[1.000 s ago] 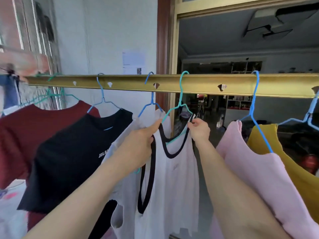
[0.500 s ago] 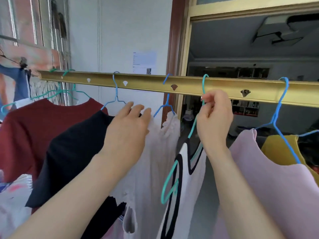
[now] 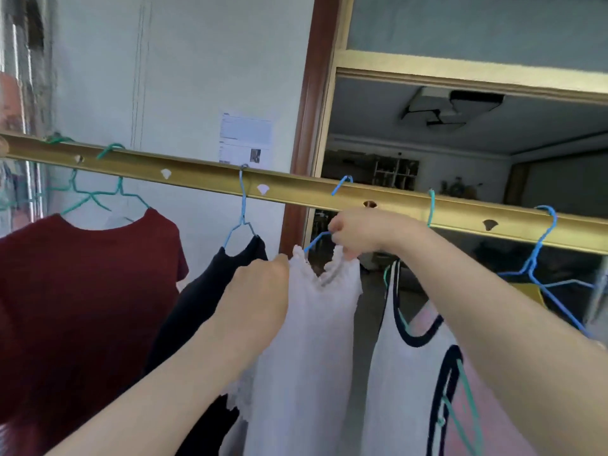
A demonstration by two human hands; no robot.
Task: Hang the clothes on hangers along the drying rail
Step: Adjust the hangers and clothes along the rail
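A gold drying rail crosses the view, sloping down to the right. A white lacy top hangs from a blue hanger hooked on it. My left hand grips the top's left shoulder. My right hand pinches the right shoulder and the blue hanger wire. To the right a white vest with black trim hangs on a teal hanger. On the left hang a black shirt and a dark red shirt.
A brown door frame stands behind the rail, opening onto a dim room. Another blue hanger holds clothes at the far right, with a yellow garment behind it. Teal hangers carry the red shirt.
My right hand has let go of the teal hanger's hook and moved left to the white lacy top. My left hand has closed on that top's left shoulder. The camera has tilted up.
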